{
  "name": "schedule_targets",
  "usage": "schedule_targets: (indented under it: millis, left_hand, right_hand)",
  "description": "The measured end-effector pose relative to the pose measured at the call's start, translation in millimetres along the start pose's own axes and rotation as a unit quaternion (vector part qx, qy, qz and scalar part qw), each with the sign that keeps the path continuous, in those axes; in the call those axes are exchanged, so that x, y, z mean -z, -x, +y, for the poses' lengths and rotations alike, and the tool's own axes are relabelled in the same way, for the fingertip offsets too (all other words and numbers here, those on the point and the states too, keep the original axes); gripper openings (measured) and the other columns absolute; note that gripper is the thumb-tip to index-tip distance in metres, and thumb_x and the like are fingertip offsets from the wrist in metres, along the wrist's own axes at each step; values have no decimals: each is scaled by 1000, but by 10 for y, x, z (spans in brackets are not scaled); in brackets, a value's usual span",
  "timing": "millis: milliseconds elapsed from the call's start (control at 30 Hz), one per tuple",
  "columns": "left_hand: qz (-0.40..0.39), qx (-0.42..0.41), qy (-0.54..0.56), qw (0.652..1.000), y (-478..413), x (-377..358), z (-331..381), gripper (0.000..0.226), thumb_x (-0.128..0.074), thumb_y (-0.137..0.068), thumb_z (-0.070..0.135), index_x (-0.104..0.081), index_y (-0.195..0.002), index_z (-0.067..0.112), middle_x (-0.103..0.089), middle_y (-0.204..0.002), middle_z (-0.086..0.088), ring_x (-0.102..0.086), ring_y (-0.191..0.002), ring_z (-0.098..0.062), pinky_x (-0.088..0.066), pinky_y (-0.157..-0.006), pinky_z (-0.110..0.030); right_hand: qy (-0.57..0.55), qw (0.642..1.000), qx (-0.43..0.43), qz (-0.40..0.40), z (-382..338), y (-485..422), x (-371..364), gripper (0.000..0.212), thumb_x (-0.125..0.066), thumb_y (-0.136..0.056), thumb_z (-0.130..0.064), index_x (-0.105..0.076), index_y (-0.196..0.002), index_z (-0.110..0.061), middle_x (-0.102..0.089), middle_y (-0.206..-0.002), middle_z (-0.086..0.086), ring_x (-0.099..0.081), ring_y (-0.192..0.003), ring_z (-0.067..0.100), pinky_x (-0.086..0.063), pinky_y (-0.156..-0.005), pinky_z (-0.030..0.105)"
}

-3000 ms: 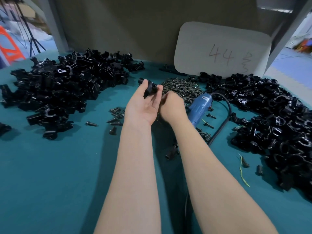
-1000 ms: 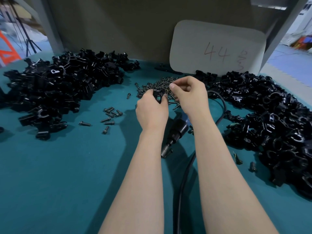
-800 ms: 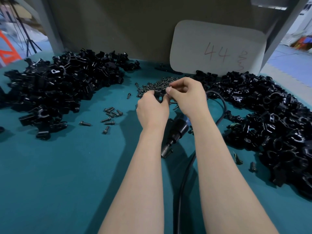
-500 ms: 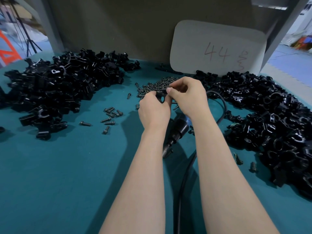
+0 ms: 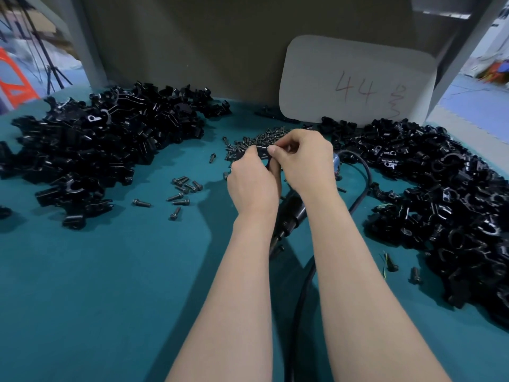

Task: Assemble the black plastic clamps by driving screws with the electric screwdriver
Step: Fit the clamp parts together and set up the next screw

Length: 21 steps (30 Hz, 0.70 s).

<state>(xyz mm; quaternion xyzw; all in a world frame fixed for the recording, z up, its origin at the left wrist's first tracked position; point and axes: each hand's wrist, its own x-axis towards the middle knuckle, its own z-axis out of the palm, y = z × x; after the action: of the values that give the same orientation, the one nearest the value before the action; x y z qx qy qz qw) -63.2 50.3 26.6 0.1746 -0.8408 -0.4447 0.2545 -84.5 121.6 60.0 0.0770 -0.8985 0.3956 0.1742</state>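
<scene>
Barely changed, left hand (image 5: 252,186) gripping clamp (image 5: 261,151), right hand (image 5: 305,164) pinching it

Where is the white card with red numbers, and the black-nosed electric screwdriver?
white card with red numbers (image 5: 344,59): head view, blank upper middle.
black-nosed electric screwdriver (image 5: 292,213): head view, black nose cone.

open teal tabletop (image 5: 110,285) near left, clamp heaps (image 5: 96,150) flanking both sides, screwdriver cable (image 5: 300,285) crossing centre

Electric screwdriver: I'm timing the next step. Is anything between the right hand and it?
Nothing visible. The electric screwdriver lies just below the right hand, which pinches at the clamp the left hand holds.
</scene>
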Motion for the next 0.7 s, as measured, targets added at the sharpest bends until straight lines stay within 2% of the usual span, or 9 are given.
schedule_targets:
  millis: [133, 300, 400, 467, 600, 700]
  left_hand:
    - [15, 0, 3, 1000, -19, -8, -7, 28, -47, -95, 34, -61, -104, 11, -64, -87, -5, -61, -82, -29, -43, -66, -34]
    - [27, 9, 17, 999, -5, -18, -29, 35, -50, -95, 41, -61, -106, 10, -46, -69, 6, -51, -74, -27, -41, -66, -33]
    - [16, 4, 17, 1000, -10, -25, -24, 35, -49, -95, 42, -62, -107, 11, -55, -76, 1, -56, -75, -27, -47, -67, -35]
    - [9, 3, 21, 1000, -24, -20, -18, 34, -48, -96, 39, -61, -110, 11, -62, -84, -3, -58, -79, -27, -48, -68, -35]
    - [-9, 14, 29, 999, -31, -23, -18, 26, -49, -96, 32, -59, -107, 11, -59, -82, 0, -57, -77, -24, -43, -64, -33]
    - [-8, 24, 28, 999, -44, -21, -17, 25, -48, -97, 27, -60, -112, 11, -63, -89, -3, -58, -82, -25, -43, -66, -33]
  right_hand:
    - [6, 1000, -6, -2, -34, 5, -12, 15, -65, -90, -29, -69, -85, -16, -59, -78, -5, -54, -76, 11, -38, -67, 21]
    - [-11, 999, -5, -40, -54, -15, 19, 16, -62, -91, -21, -66, -106, -15, -56, -83, -7, -52, -81, 8, -35, -69, 13]
    - [-22, 999, -16, -38, -44, -16, 16, 3, -61, -92, -19, -62, -94, -16, -56, -86, -6, -51, -81, 9, -33, -63, 11]
    - [-15, 999, -14, -35, -64, 1, -11, 5, -58, -95, -21, -59, -94, -16, -58, -91, -4, -50, -84, 10, -31, -61, 15]
    - [-11, 999, -13, -33, -71, 19, -74, 17, -50, -98, -24, -57, -106, -11, -61, -109, 5, -53, -99, 18, -36, -77, 24]
    - [-1, 999, -15, -34, -61, 16, -101, 22, -45, -100, -27, -55, -109, -9, -61, -112, 8, -51, -98, 19, -33, -76, 24]
